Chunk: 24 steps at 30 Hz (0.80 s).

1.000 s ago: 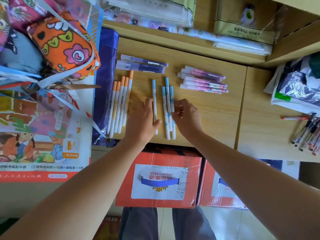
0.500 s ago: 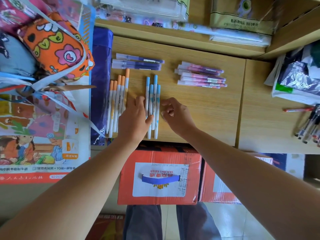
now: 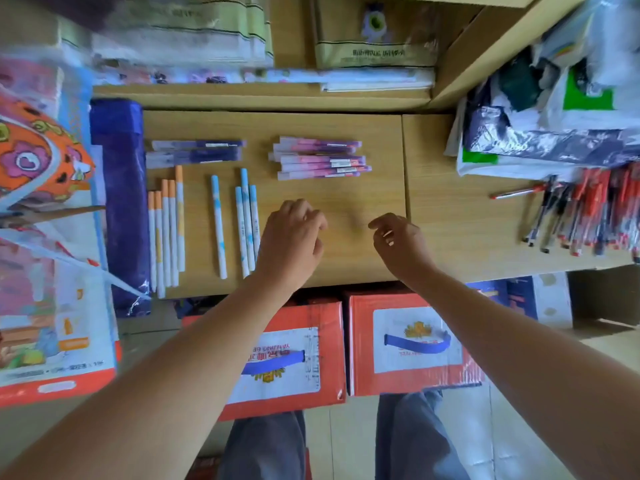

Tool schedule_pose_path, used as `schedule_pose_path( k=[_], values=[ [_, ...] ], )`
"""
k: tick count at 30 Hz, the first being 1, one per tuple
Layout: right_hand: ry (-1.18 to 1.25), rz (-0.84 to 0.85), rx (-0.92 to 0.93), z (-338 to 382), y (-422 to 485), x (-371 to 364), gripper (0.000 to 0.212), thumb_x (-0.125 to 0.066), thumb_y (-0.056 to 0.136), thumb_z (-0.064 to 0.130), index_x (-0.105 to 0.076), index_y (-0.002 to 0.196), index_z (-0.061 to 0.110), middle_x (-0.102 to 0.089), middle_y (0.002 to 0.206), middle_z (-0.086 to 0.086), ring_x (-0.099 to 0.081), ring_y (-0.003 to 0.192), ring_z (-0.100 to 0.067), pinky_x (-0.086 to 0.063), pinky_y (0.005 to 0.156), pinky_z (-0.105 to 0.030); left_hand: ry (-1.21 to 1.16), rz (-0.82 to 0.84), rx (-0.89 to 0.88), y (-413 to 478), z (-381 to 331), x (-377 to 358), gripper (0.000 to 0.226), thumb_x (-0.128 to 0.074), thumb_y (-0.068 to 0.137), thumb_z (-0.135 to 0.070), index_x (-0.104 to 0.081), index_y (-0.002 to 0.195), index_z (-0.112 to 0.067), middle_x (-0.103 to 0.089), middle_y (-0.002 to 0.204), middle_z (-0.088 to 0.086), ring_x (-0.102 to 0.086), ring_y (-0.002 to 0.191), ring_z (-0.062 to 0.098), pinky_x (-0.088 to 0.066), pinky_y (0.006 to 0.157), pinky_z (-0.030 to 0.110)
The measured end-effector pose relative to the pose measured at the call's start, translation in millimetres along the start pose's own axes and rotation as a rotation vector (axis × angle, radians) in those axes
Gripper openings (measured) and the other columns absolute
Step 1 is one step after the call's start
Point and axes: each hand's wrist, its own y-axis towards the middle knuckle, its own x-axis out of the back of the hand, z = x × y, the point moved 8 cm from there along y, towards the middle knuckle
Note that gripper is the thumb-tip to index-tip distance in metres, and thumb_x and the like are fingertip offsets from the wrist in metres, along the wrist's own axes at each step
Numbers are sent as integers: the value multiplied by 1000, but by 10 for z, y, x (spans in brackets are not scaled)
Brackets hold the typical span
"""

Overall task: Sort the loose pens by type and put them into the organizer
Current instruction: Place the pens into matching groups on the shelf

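Sorted groups of pens lie on the wooden desk (image 3: 346, 220). Several orange-capped pens (image 3: 165, 233) lie at the left, several blue-capped pens (image 3: 242, 226) beside them, purple pens (image 3: 195, 154) behind, and pink pens (image 3: 320, 157) at the back middle. A heap of loose red and black pens (image 3: 581, 213) lies at the far right. My left hand (image 3: 289, 244) hovers just right of the blue pens, fingers loosely curled, holding nothing. My right hand (image 3: 400, 244) hangs over bare desk, fingers loosely curled and empty. No organizer is clearly in view.
A dark blue wrapped pack (image 3: 121, 202) borders the desk's left edge, with colourful bags (image 3: 34, 157) beyond it. Plastic-wrapped goods (image 3: 554, 126) pile up at the back right. Two red cardboard boxes (image 3: 415, 341) stand under the desk front. Shelved packets (image 3: 374, 46) line the back.
Both hands have let go of the blue pens and moved right, away from them. The view has shifted right, and the loose pen heap now shows.
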Motion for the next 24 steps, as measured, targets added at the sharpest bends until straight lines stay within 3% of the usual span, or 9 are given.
schedule_pose_path(
  k=[3, 6, 10, 13, 16, 20, 24],
  values=[
    [-40, -75, -24, -518, -18, 374, 30, -55, 82, 2, -64, 109, 13, -57, 116, -8, -58, 91, -23, -51, 79, -37, -7, 76, -57, 153, -509, -308, 23, -63, 79, -9, -65, 101, -15, -59, 109, 3, -53, 108, 26, -45, 89, 39],
    [-171, -46, -2, -1050, 5, 634, 44, -59, 81, 4, -57, 124, 11, -43, 141, -12, -44, 125, -33, -40, 99, -41, -14, 137, -131, 300, -1072, -654, 32, -63, 82, -10, -63, 114, -12, -55, 131, 9, -46, 127, 30, -43, 100, 45],
    [-212, 104, 89, -1482, -15, 844, 61, -61, 81, 6, -46, 139, 18, -31, 154, -6, -35, 134, -32, -35, 107, -44, 85, 375, -133, 499, -1678, -1233, 53, -50, 94, -26, -38, 144, -19, -14, 160, 8, -12, 148, 27, -23, 115, 41],
    [-159, 212, 223, -1595, -26, 972, 52, -62, 82, 7, -54, 132, 13, -37, 150, -7, -40, 132, -30, -38, 104, -42, 218, 445, -28, 587, -1920, -1503, 62, -51, 93, -32, -26, 149, -21, -2, 161, 10, -6, 147, 32, -22, 115, 44],
    [31, 180, 246, -1804, 44, 1286, 37, -58, 82, 2, -64, 118, 8, -59, 124, -11, -61, 105, -29, -48, 93, -37, 319, 378, 117, 686, -2099, -1551, 64, -59, 87, -30, -33, 144, -14, -15, 156, 18, -19, 142, 39, -27, 112, 48],
    [59, 55, 179, -2230, 132, 1859, 29, -52, 83, 4, -68, 105, 12, -68, 101, -5, -65, 85, -23, -52, 77, -33, 437, 458, 298, 917, -2369, -1594, 57, -57, 87, -38, -41, 133, -6, -35, 140, 25, -35, 132, 43, -34, 105, 44],
    [-14, -80, 53, -2728, 183, 2405, 27, -50, 87, 5, -65, 107, 15, -66, 99, -4, -63, 79, -23, -50, 65, -34, 319, 338, 199, 1280, -2910, -1518, 41, -53, 90, -29, -48, 126, -10, -45, 125, 15, -47, 116, 33, -40, 92, 41]
  ],
)
